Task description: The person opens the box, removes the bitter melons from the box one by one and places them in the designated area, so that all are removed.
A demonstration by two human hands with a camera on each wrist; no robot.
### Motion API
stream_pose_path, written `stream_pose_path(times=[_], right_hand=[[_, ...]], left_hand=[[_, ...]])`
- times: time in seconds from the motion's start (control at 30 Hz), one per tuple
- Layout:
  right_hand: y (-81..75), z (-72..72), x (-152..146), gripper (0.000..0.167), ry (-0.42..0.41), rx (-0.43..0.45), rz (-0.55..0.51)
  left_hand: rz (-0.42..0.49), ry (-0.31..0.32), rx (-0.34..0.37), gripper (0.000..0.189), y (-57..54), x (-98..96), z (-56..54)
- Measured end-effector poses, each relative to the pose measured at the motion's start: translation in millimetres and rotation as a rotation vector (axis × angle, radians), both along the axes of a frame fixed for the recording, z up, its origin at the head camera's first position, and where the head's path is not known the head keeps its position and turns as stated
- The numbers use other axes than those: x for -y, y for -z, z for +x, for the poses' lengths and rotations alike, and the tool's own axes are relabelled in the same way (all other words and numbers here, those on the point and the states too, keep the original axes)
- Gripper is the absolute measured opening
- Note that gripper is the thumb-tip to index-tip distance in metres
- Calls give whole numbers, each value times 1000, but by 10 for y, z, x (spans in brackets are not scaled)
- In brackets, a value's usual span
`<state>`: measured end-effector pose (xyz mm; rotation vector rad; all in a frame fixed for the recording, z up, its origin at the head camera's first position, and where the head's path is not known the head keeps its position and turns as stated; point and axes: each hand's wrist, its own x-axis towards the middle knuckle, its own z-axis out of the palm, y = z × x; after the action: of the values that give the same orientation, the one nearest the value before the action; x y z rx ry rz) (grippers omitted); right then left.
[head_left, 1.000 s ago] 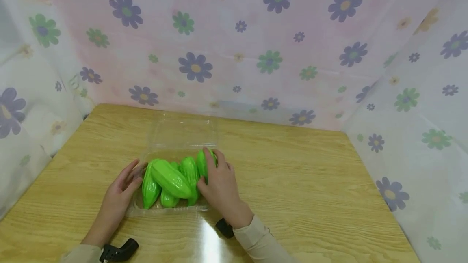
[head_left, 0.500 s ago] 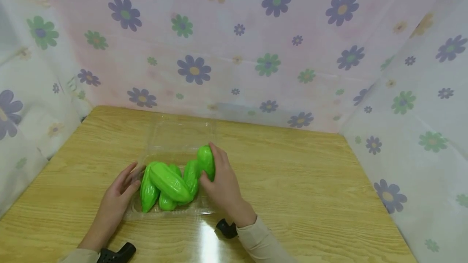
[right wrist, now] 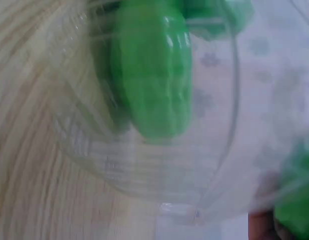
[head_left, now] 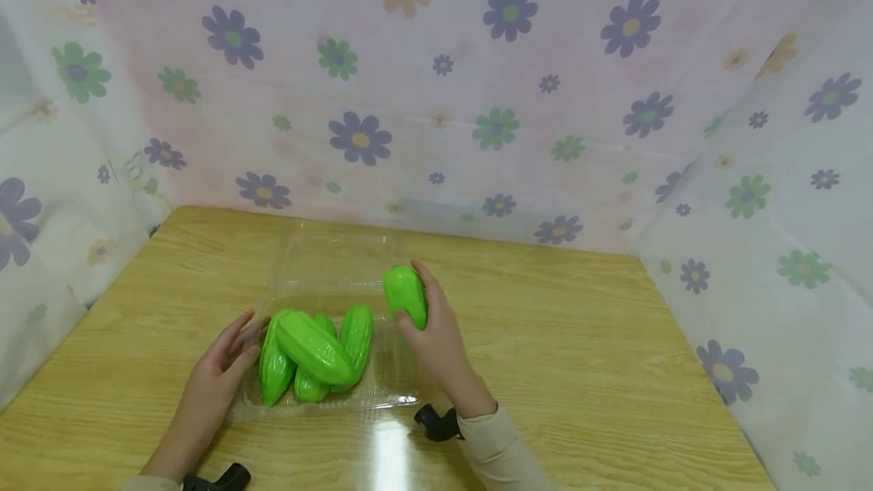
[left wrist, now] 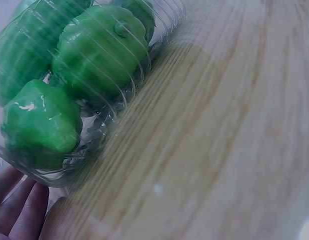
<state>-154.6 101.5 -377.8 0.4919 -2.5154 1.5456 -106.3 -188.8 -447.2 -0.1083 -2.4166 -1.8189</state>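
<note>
Right hand (head_left: pixel 439 338) grips glossy green oblong vegetable (head_left: pixel 404 291) near right end of clear plastic container (head_left: pixel 395 370). Left hand (head_left: pixel 214 373), fingers relaxed, touches left end. Four similar vegetables (head_left: pixel 314 348) inside.

Wood-grain table (head_left: pixel 566 354) is enclosed on three sides by floral sheeting: back panel (head_left: pixel 409 104) tinted pale pink, left panel (head_left: pixel 54 154) and right panel (head_left: pixel 784 233) mostly white. Purple, green, orange flowers printed. Light reflected as white glare (head_left: pixel 391 449) off near tabletop.
</note>
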Motion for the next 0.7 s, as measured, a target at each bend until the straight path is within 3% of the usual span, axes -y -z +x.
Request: stream_pose_path(times=[0.23, 0.5, 0.7], right_hand=[[-240, 108, -16, 63, -22, 1, -7], [21, -94, -126, 62, -2, 12, 20], [85, -140, -179, 56, 43, 17, 24]], left_hand=[[-4, 2, -27, 52, -27, -17, 22], [-24, -21, -18, 51, -24, -16, 8], [-15, -9, -14, 52, 5, -8, 15]])
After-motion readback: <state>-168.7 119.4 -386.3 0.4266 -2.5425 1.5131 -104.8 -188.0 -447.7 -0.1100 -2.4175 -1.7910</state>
